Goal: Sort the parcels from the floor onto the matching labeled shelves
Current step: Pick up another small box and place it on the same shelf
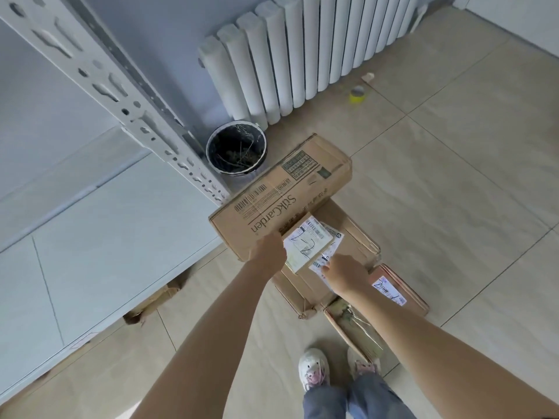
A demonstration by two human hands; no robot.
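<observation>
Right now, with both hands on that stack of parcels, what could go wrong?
1. The left hand grips only one corner of the long SukGarden box, so the box could tip or swing away from the person as it lifts.
2. That box's far end overhangs near the bin and the shelf upright; it may knock them.
3. The right hand rests on the small labeled parcel, which sits on a larger box and could slide off.

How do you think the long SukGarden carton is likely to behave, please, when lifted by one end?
The SukGarden carton looks stiff, its edges straight. The left hand grips only its near end, so the far end may dip. Its plain cardboard probably is not slippery.
</observation>
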